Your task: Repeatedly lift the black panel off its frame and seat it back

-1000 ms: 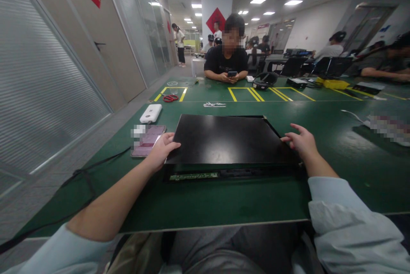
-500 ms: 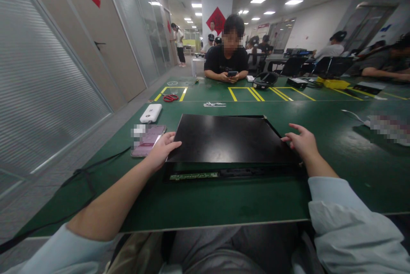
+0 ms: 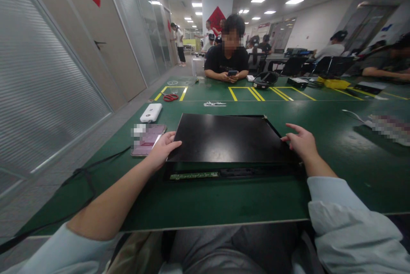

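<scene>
A flat, dark display panel (image 3: 224,139) lies in front of me, above a black frame (image 3: 269,122) whose rim shows along the far and right sides. My left hand (image 3: 165,148) grips the panel's left edge, thumb on top and the other fingers partly hidden at the side. At the right edge, my right hand (image 3: 299,139) pinches the panel with its thumb and lower fingers, while the index finger points away. Below the panel's near edge, a narrow green circuit board (image 3: 194,176) shows in the black frame.
Left of the panel are a phone (image 3: 149,139), a white power bank (image 3: 151,113) and red-handled scissors (image 3: 171,97). Small white pieces (image 3: 215,104) lie behind it. A black cable (image 3: 85,171) runs off the left edge. Across the table a person (image 3: 227,54) holds a phone.
My hands and the panel stay almost still, with only a slight shift of the right hand's index finger. In the far background, people near the red sign have moved.
</scene>
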A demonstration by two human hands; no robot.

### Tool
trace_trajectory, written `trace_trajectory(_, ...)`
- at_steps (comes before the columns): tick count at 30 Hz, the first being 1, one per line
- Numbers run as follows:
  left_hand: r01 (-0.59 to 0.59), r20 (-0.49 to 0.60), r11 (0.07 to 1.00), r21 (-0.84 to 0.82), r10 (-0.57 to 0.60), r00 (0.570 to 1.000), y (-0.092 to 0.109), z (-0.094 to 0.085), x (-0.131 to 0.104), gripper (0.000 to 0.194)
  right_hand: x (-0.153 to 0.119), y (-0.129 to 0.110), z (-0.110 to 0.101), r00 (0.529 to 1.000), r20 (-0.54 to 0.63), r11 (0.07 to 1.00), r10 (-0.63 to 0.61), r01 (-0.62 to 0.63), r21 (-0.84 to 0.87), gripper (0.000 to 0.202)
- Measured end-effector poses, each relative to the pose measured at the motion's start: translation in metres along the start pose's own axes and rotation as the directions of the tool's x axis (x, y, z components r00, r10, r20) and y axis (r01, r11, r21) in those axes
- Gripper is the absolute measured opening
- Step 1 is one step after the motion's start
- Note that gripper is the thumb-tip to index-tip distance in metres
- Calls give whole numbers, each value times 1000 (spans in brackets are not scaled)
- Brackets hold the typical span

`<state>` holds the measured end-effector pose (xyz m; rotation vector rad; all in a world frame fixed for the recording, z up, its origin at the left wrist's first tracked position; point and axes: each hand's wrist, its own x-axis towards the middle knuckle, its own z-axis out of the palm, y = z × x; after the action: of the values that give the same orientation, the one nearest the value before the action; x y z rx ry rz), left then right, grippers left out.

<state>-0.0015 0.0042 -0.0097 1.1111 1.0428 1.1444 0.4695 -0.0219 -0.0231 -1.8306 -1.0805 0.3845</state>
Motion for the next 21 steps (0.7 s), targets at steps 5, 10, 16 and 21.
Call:
trace_trajectory(5,-8,6,1000,14,8,1000,-1,0,0,49,-2,-3,0,1000,-8,999,-12,12,-45,64)
trace_trajectory(10,-3,0,1000,14,3,1000,0,0,-1,51,-3,-3,-1,999,-3,996,-35,35,-86,63)
trace_trajectory(16,-9,3,1000,19,9,1000,1,1,-2,49,-3,-3,-2,998,4,991,-70,70,-111,62)
trace_trajectory(21,-2,-3,1000,21,2,1000,1,1,-1,46,-1,1,-2,994,13,986,-107,108,-126,63)
